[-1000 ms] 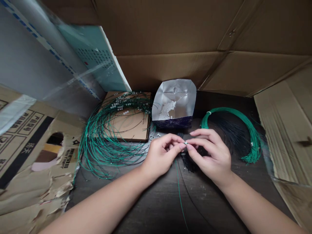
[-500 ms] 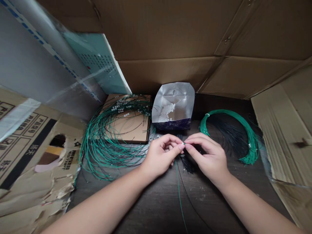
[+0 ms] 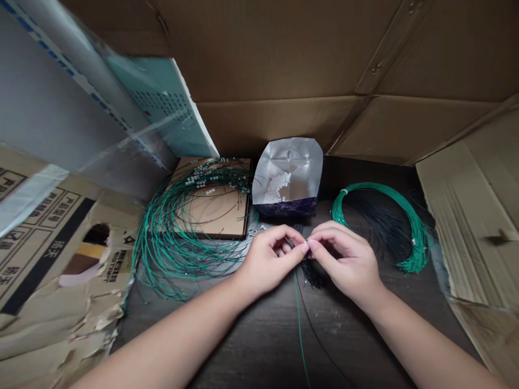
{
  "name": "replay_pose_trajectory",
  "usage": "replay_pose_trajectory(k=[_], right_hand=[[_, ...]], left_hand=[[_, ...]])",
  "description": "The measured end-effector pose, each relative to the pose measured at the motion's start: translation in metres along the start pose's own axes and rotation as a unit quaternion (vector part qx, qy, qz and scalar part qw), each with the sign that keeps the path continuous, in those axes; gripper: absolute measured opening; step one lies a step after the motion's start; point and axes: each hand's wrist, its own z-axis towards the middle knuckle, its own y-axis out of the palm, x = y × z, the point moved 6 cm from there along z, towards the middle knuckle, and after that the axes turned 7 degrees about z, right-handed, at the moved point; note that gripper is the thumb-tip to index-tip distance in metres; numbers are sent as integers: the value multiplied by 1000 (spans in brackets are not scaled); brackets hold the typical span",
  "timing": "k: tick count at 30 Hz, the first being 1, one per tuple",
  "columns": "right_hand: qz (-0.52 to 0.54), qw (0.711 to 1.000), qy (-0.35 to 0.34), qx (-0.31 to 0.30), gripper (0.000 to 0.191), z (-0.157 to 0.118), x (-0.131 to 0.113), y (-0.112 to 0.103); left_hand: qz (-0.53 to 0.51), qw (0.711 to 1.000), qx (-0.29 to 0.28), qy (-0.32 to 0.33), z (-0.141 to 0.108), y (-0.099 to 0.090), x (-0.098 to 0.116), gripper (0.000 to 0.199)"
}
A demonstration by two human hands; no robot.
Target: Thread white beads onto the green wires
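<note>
My left hand (image 3: 270, 256) is closed in a pinch, thumb against forefinger. My right hand (image 3: 344, 254) pinches too, and its fingertips meet the left ones over a small pale piece, mostly hidden, with wire ends that are too small to make out. From beneath the hands a thin green wire (image 3: 299, 324) and a thin black wire (image 3: 318, 336) run down toward me across the dark table (image 3: 259, 346). Just behind the fingers lies a bundle of black wires (image 3: 311, 274), partly covered by my hands. A silver-lined bag (image 3: 302, 173) stands open beyond them, holding small white plastic pieces (image 3: 278, 187).
Left, a loose heap of green and black wires (image 3: 162, 254) with white pieces on their ends spreads over a flat cardboard box (image 3: 219, 213). A tied green wire coil (image 3: 419, 237) lies right. Cardboard walls (image 3: 284, 48) enclose the back and sides.
My fingertips have shifted slightly and pressed closer together, so the pale piece shows less. The hanging green wire has moved a little to the right at its top.
</note>
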Motion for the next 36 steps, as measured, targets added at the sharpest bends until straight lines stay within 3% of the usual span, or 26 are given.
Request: replay_pose_trajectory(k=[7, 16, 28, 36], right_hand=[[33, 998, 52, -11, 11, 0, 6, 0], [112, 986, 125, 9, 14, -5, 13, 6], [161, 969, 180, 49, 21, -7, 25, 5], [74, 985, 139, 63, 11, -9, 27, 2]], left_hand=[[34, 999, -12, -26, 2, 1, -2, 20], [-13, 998, -9, -53, 2, 2, -5, 17], [-65, 995, -24, -71, 3, 3, -14, 31], [-137, 988, 4, -78, 4, -2, -12, 45]])
